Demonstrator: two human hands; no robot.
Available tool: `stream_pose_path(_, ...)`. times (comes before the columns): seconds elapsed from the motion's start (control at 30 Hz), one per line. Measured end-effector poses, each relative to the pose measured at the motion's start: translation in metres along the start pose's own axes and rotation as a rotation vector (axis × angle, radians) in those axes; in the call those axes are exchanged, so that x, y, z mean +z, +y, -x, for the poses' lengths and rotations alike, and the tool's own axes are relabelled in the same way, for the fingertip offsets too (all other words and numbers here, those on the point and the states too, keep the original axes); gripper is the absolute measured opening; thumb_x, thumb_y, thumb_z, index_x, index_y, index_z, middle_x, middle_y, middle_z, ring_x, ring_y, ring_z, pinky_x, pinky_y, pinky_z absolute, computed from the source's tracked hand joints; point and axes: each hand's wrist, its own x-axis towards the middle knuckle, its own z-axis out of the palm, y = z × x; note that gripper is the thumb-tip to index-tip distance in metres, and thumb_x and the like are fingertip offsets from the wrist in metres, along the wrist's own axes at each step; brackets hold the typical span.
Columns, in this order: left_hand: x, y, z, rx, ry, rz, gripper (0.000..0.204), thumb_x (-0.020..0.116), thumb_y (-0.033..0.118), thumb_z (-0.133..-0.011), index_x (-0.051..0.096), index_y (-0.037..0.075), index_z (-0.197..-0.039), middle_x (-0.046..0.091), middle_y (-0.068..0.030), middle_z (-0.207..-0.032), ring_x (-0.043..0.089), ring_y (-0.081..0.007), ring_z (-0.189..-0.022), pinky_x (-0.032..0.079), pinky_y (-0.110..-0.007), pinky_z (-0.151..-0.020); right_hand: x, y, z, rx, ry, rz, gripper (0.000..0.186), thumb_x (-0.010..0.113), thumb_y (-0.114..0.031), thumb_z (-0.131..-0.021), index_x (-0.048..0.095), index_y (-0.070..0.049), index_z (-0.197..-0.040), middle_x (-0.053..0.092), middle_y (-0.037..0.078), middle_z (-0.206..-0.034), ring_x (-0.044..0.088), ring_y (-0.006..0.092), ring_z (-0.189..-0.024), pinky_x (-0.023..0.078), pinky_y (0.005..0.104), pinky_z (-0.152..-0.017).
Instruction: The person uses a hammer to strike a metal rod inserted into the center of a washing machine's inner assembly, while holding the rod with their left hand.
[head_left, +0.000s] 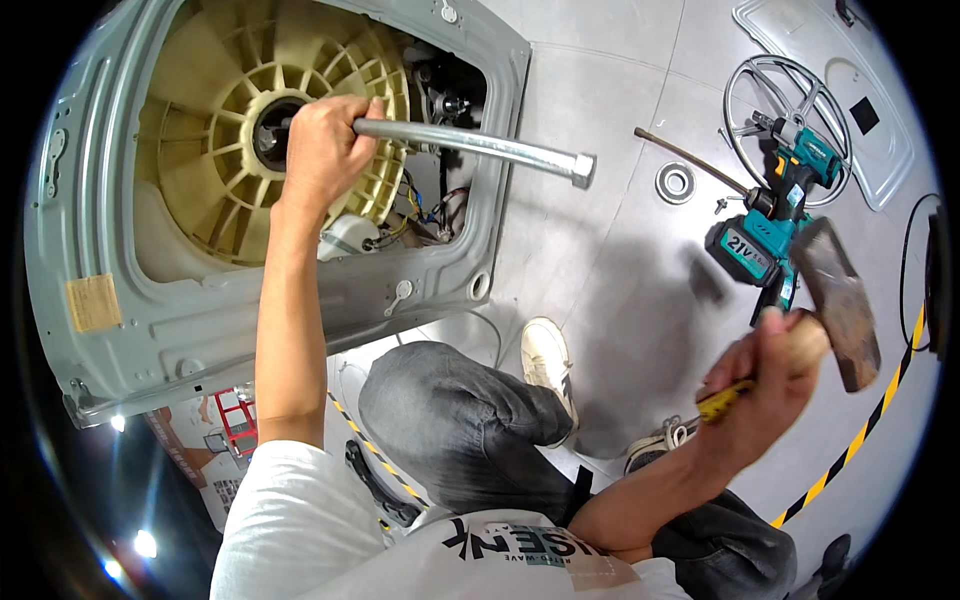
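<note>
Your left hand (pixel 318 150) is wrapped tight around one end of a long grey metal pipe (pixel 470 143), and your right hand (pixel 762 385) is clenched on the wooden handle of a rusty steel-headed hammer (pixel 838 300), raised at the right of the view. The pipe's held end sits at the dark hub in the middle of the cream ribbed plastic drum (pixel 240 120); its capped free end juts out to the right, past the frame's edge and over the floor.

That drum fills the open back of the pale grey sheet-metal washing machine cabinet (pixel 120 300), which lies on its side. Beside the drum, inside the same opening, you have a bundle of coloured wires (pixel 425 215) and a small white plastic part (pixel 345 235).

The cabinet's cut-out rim runs just right of your left wrist, so room there is tight. Right of it, the grey tiled floor (pixel 610 270) lies open between pipe and hammer. Further right lie a teal cordless drill (pixel 785 215), a metal ring (pixel 675 183) and a spoked wheel (pixel 785 110). Your bent knees sit below.
</note>
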Motion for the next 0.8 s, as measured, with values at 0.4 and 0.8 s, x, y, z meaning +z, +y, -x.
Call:
stream_pose_path(0.4, 0.014, -0.020, 0.020, -0.031, -0.090, -0.218, 0.018, 0.064, 0.020, -0.078, 0.062, 0.006, -0.066, 0.056, -0.0131, -0.058, 0.056, -0.0324, -0.054, 0.046, -0.040, -0.052, 0.038, 0.020, 0.039, 0.306, -0.306, 0.265, 0.019, 0.070, -0.011, -0.077, 0.055, -0.002, -0.085, 0.056, 0.005, -0.059, 0.049, 0.0110, -0.038, 0.038, 0.0245, -0.034)
stream_pose_path(0.8, 0.002, 0.007, 0.010, 0.052, 0.039, -0.107, 0.032, 0.061, 0.017, -0.083, 0.051, 0.000, -0.057, 0.049, -0.0144, -0.055, 0.048, -0.0322, -0.050, 0.038, -0.040, -0.049, -0.013, 0.055, -0.038, 0.176, -0.060, 0.122, 0.016, 0.063, -0.012, -0.084, 0.049, -0.006, -0.088, 0.036, -0.002, -0.054, 0.035, 0.0078, -0.036, 0.031, 0.0216, -0.034)
